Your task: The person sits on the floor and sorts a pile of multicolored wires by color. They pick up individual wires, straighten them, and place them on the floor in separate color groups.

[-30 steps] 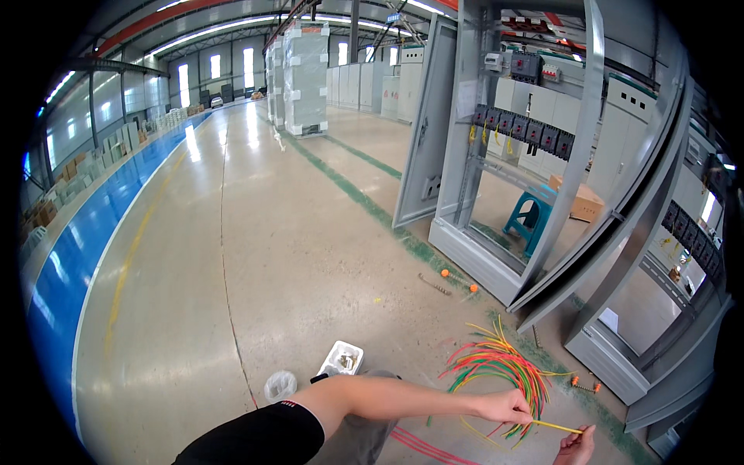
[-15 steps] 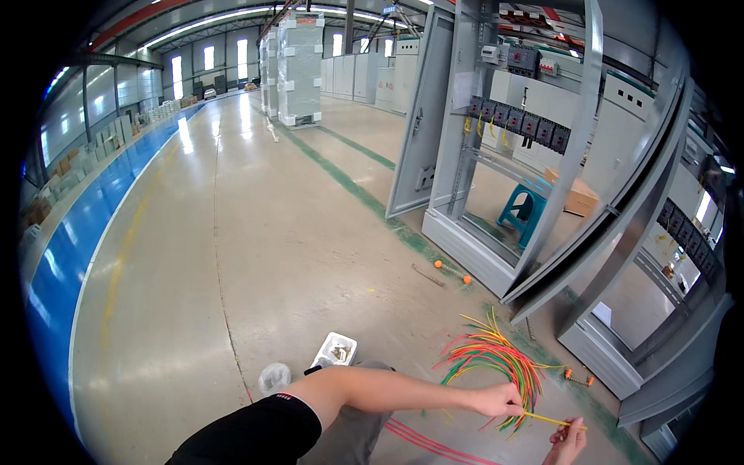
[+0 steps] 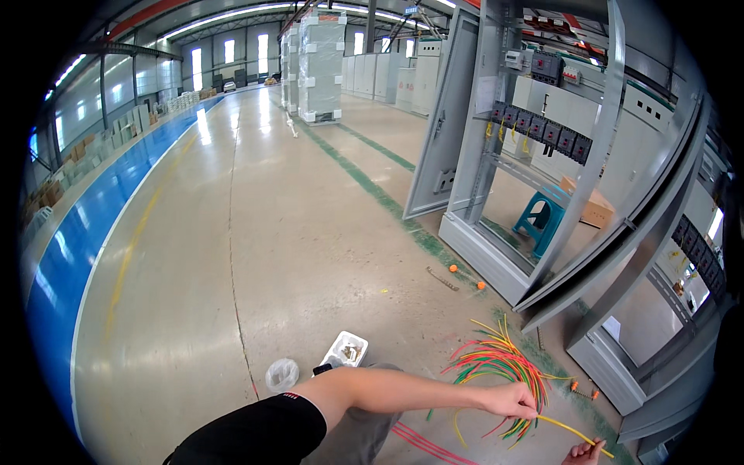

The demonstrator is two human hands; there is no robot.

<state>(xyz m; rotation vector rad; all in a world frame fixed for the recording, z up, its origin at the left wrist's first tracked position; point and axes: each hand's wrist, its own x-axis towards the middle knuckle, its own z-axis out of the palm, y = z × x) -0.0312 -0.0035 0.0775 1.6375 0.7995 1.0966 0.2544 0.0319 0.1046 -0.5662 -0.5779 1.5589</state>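
Observation:
My left hand point(image 3: 513, 401) reaches far to the right over the floor and is closed around a yellow wire point(image 3: 570, 430). The wire runs on from that hand to my right hand point(image 3: 583, 452), which pinches it at the lower edge of the view, only partly visible. Just beyond my left hand, a fanned bundle of red, green and yellow wires point(image 3: 496, 360) lies on the concrete floor. My left arm wears a short black sleeve point(image 3: 256, 434).
A small white tray point(image 3: 346, 349) and a crumpled clear plastic bag point(image 3: 280, 374) sit on the floor near my arm. Red wires point(image 3: 426, 443) lie below it. Open grey electrical cabinets point(image 3: 496, 194) stand to the right, with a blue stool point(image 3: 540, 221) and a cardboard box point(image 3: 593, 205) inside.
The view has shifted slightly. Both hands stay on the yellow wire in almost the same place.

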